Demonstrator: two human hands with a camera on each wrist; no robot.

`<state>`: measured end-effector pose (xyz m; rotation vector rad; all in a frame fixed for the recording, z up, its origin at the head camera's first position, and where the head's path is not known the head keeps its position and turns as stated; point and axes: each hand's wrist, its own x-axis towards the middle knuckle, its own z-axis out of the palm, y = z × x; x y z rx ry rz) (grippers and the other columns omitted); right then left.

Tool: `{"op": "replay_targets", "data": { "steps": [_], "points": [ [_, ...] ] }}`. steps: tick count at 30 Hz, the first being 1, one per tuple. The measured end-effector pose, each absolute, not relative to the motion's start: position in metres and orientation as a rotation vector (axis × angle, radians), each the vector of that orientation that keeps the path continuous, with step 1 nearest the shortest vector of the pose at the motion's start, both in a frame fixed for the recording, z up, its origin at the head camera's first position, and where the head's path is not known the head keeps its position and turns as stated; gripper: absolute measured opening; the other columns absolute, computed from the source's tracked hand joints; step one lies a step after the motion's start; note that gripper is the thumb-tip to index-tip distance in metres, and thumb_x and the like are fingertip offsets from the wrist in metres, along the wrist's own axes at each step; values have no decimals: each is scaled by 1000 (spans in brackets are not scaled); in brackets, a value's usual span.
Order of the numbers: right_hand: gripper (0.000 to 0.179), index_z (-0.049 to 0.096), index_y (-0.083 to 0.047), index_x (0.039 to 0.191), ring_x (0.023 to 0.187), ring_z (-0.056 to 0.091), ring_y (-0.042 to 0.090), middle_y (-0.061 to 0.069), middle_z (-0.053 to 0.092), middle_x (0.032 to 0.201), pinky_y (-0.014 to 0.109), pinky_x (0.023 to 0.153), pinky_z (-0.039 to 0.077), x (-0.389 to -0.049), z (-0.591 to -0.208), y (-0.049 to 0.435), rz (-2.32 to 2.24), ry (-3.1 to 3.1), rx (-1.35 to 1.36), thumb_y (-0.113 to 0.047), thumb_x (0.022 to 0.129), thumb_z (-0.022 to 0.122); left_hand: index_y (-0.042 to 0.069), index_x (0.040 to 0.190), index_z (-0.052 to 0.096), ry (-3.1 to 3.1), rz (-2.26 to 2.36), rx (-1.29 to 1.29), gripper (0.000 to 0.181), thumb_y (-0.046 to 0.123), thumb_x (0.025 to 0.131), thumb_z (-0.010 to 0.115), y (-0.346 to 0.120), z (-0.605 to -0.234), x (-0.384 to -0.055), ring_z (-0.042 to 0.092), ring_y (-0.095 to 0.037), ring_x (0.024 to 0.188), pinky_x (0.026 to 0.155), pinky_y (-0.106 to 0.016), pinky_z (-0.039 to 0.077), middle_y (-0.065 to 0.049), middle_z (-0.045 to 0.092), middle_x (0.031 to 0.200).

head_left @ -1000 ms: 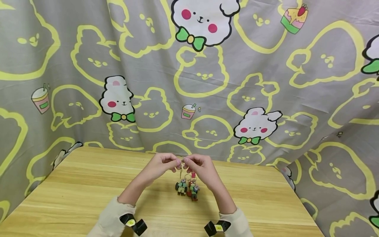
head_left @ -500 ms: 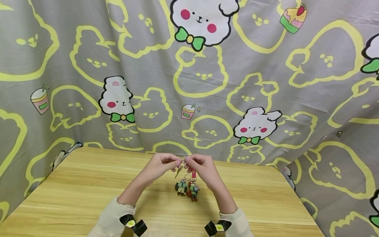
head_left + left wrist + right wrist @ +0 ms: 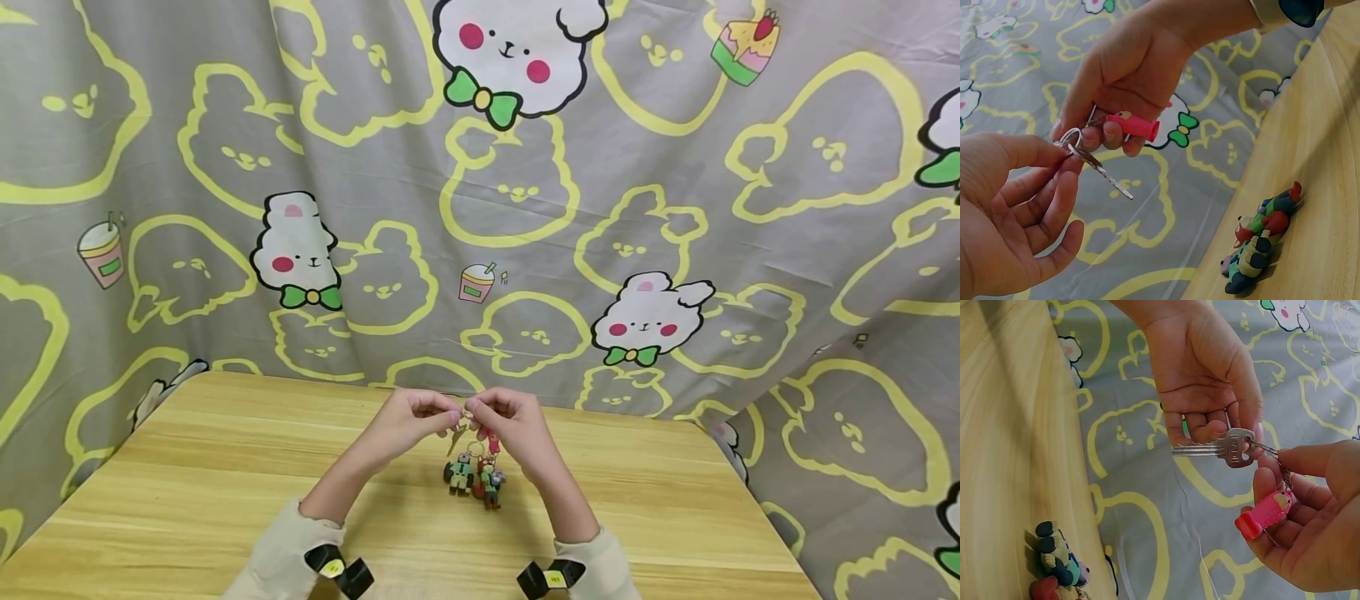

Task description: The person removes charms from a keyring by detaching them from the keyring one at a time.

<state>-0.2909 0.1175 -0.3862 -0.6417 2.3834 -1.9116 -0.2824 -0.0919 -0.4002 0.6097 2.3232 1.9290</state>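
Closest to me in the head view are two cream sleeves (image 3: 279,550), each with a black wrist camera (image 3: 337,570) strapped at its cuff. Both forearms reach forward over the wood-grain bench (image 3: 442,562).

A little farther out, between the forearms, I see two small figurines lying on the bench. The teal-and-cream figurine (image 3: 460,477) is on the left; the green-and-red figurine (image 3: 491,485) is just beside it, too close for me to tell whether they touch. A thin hoop (image 3: 476,450) shows at the upper end of the pair.

Beyond them, raised above the bench near its far edge, the left hand (image 3: 405,423) and the right hand (image 3: 513,425) meet almost fingertip to fingertip. The fingers of both are pinching a metal ring (image 3: 1072,134), thumb against forefinger; I can't make out the exact contact under the left thumb. A silver key (image 3: 1236,449) is threaded on that ring, its toothed blade pointing down toward the bench. From the right hand's side a pink charm (image 3: 1266,512) hangs on a short chain (image 3: 1286,478), resting against the curled right fingers.

Farthest away, behind the bench, I have a grey curtain (image 3: 420,179) printed with yellow outlines and white bunnies.
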Motion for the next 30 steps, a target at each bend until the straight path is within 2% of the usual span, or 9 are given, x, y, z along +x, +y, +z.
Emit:
{"op": "replay_targets", "data": {
  "steps": [4, 12, 18, 20, 26, 30],
  "points": [
    [21, 75, 2, 100, 63, 62, 13, 11, 67, 75, 22, 54, 49, -290, -386, 116, -1908, 2392, -629, -18, 99, 68, 2, 108, 75, 2326, 1927, 617, 21, 19, 99, 68, -92, -400, -281, 64, -17, 83, 79, -31, 55, -7, 73, 96],
    [22, 74, 5, 100, 62, 62, 12, 8, 67, 73, 20, 49, 45, -291, -387, 116, -1931, 2411, -553, -17, 98, 69, 1, 106, 75, 2361, 1939, 607, 20, 19, 98, 69, -91, -399, -281, 67, -20, 83, 78, -29, 55, -9, 74, 94],
    [20, 75, 3, 98, 60, 62, 12, 1, 65, 70, 21, 45, 39, -291, -387, 116, -1959, 2397, -532, -16, 99, 68, -1, 103, 75, 2397, 1999, 452, 18, 15, 97, 70, -90, -399, -282, 67, -18, 81, 80, -32, 55, -7, 75, 92],
    [20, 74, 3, 98, 61, 63, 12, 2, 66, 71, 21, 46, 39, -291, -386, 116, -1958, 2389, -547, -16, 99, 68, 0, 102, 75, 2403, 2028, 373, 16, 15, 96, 70, -90, -398, -282, 66, -16, 79, 82, -33, 54, -6, 75, 92],
    [24, 73, 4, 101, 66, 66, 13, 10, 69, 78, 21, 55, 50, -289, -385, 116, -1897, 2347, -669, -20, 100, 67, 2, 103, 75, 2397, 2105, 243, 16, 15, 96, 70, -90, -397, -282, 66, -20, 80, 82, -32, 51, -5, 75, 92],
    [27, 74, 4, 104, 66, 66, 13, 13, 70, 79, 21, 53, 48, -289, -386, 116, -1856, 2344, -690, -22, 101, 66, -1, 104, 75, 2404, 2125, 263, 16, 12, 95, 71, -88, -397, -283, 67, -21, 80, 78, -30, 53, -9, 76, 93]
  ]
}}
